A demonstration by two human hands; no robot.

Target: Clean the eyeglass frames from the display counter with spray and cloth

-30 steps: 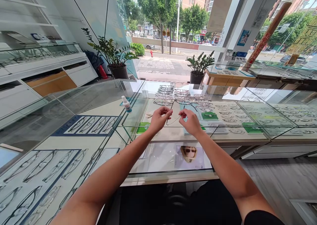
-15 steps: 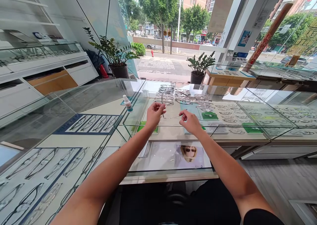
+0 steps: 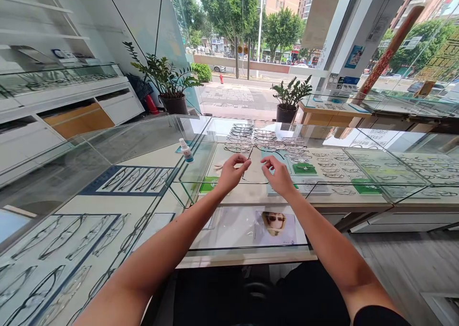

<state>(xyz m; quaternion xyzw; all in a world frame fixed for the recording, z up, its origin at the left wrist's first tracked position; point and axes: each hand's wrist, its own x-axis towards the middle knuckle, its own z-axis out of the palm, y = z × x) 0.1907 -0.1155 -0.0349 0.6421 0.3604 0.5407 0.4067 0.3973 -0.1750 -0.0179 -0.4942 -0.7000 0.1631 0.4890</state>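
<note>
My left hand [image 3: 234, 172] is raised over the glass counter, thumb and forefinger pinched on a pair of eyeglasses [image 3: 250, 153]. One dark temple sticks up from the pinch, while the thin frame below is hard to make out against the counter. Close by on the right is my right hand [image 3: 278, 174], fingers curled and a gap between thumb and forefinger; I see nothing gripped in it. Beyond both hands, rows of eyeglasses [image 3: 241, 138] lie on the glass top.
A white spray bottle [image 3: 186, 151] stands on the counter to the left. Green cases [image 3: 304, 168] and more frames are at the right. Framed displays of eyeglasses [image 3: 135, 179] lie under glass at left. Two potted plants [image 3: 287, 113] stand by the window.
The eyeglasses have turned in my left hand, which has shifted slightly right. My right hand, earlier pinching the frame's other side, now has its thumb and forefinger apart.
</note>
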